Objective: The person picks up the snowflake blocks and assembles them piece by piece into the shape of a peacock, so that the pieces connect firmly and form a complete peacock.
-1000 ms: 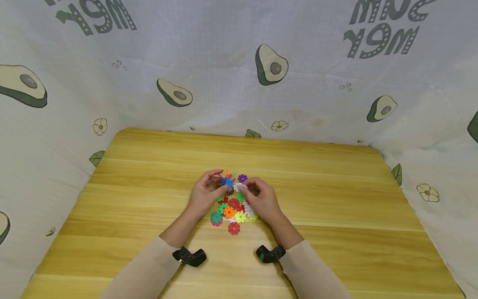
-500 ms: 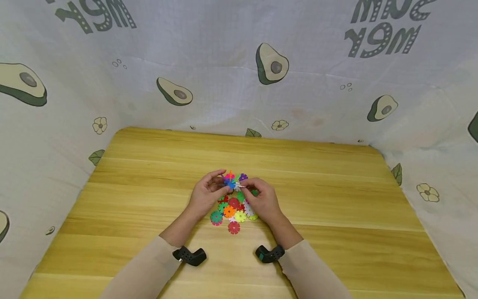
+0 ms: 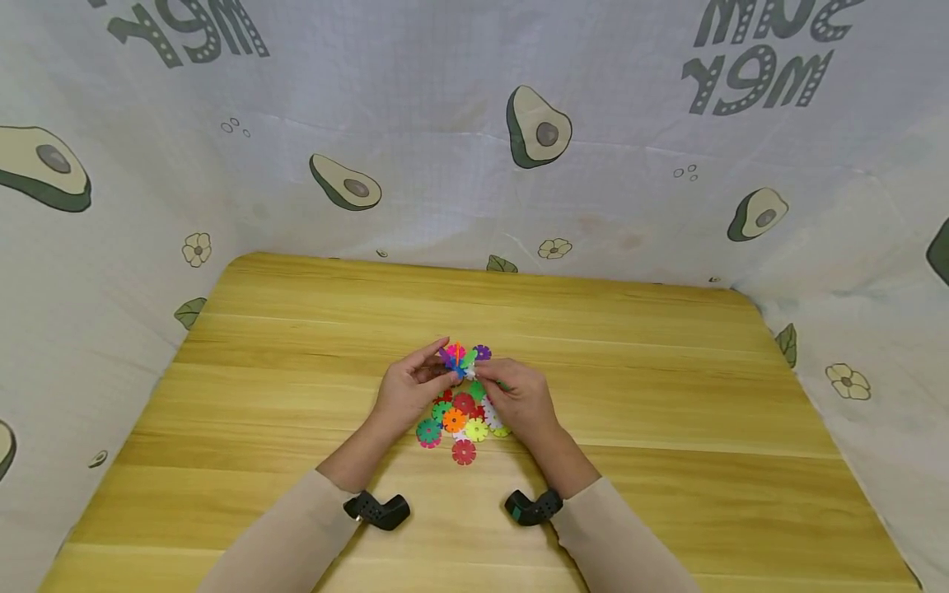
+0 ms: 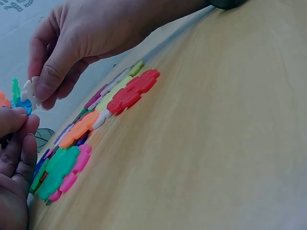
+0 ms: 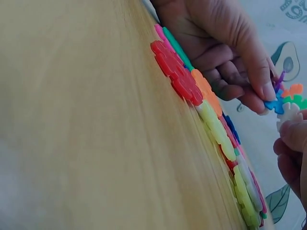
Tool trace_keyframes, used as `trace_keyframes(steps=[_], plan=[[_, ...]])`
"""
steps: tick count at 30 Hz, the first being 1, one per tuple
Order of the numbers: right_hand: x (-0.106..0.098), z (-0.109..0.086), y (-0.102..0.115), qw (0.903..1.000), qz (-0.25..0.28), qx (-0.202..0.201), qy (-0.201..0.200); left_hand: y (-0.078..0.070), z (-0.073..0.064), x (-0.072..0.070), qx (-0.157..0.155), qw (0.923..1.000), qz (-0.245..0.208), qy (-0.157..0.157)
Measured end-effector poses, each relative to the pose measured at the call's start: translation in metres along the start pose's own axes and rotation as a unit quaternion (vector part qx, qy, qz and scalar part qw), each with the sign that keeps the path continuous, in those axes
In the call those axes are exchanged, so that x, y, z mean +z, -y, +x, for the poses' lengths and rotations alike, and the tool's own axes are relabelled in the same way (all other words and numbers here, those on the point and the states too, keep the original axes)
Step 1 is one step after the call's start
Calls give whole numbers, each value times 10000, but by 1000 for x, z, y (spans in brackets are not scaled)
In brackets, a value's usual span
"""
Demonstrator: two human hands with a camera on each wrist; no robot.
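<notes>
Blue disc (image 5: 275, 105): held above the table, at the heart of a small cluster; pinched between thumb and fingers of the left hand (image 3: 409, 385).
White disc (image 5: 289, 114): pressed up against the blue disc; pinched by the right hand (image 3: 521, 395). Whether the two are slotted together cannot be told.
Cluster's other pieces: an orange disc (image 5: 294, 90), a green disc (image 5: 295, 100) and a purple disc (image 5: 279, 82), set close about the blue one.
Loose pile (image 3: 464, 403): spread flat on the table below the hands, in red, yellow, green, orange and white, some discs overlapped; a red disc (image 3: 464, 452) is placed nearest the person.
Wrists: black devices (image 3: 381, 511) are worn beside beige sleeves (image 3: 292, 527).
Table (image 3: 667, 395): faced in yellowish wood grain, rounded at its far left corner.
Cloth (image 3: 437, 74): hung behind and at both sides, printed with avocados, flowers, leaves and grey lettering.
Left wrist view: a pink disc (image 4: 68, 183) is revealed under a green one.
Right wrist view: the purple piece is seen raised above the blue disc.
Head view alone: the table's far edge is shown.
</notes>
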State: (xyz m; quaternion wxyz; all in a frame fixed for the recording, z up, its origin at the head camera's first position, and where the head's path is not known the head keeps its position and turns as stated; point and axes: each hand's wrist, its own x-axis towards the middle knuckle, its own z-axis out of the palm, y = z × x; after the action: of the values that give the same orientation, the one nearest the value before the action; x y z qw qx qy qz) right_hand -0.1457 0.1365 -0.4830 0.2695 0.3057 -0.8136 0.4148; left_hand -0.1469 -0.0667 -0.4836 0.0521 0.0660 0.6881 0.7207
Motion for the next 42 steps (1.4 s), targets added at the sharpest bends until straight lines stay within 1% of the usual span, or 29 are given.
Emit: trace_keyframes(steps=[4, 6, 7, 9, 12, 14, 16, 19, 22, 25, 28, 33, 35, 39, 42], plan=[[0, 0, 0, 9999, -67, -134, 61, 0, -1, 1, 16, 9999, 121, 7], [1, 0, 1, 10000, -2, -21, 78, 0, -2, 1, 37, 9999, 96, -20], [2, 0, 2, 9999, 41, 141, 88, 1, -2, 2, 54, 10000, 45, -36], [3, -1, 3, 9978, 133, 635, 136, 1, -2, 2, 121, 9999, -34, -66], [4, 0, 5, 9877, 202, 1525, 268, 2, -1, 3, 182, 9995, -197, -144], [4, 1, 6, 9795, 44, 1968, 431, 2, 0, 2, 162, 9988, -392, -237], [4, 1, 6, 9737, -292, 2140, 722, 2, 2, 1, 111, 9975, -596, -363], [5, 2, 5, 9667, -855, 2083, 1216, 1, 3, 0, 82, 9954, -845, -435], [5, 3, 4, 9632, -1089, 1941, 1511, 0, 3, -1, 119, 9950, -918, -363], [4, 3, 5, 9634, -1077, 1915, 1534, 1, 4, -2, 139, 9946, -991, -277], [5, 3, 5, 9641, -1195, 1816, 1525, 1, 3, -3, 105, 9938, -1085, -198], [5, 3, 3, 9644, -1405, 1588, 1580, 1, 1, -4, 90, 9936, -1124, 68], [5, 3, 3, 9654, -1405, 1501, 1605, 1, 1, -4, 129, 9932, -1150, 155], [5, 3, 1, 9680, -1393, 1343, 1596, 1, 0, -5, 230, 9924, -1189, 203], [6, 2, 0, 9681, -1405, 1329, 1594, 1, 0, -5, 308, 9927, -1135, 249]])
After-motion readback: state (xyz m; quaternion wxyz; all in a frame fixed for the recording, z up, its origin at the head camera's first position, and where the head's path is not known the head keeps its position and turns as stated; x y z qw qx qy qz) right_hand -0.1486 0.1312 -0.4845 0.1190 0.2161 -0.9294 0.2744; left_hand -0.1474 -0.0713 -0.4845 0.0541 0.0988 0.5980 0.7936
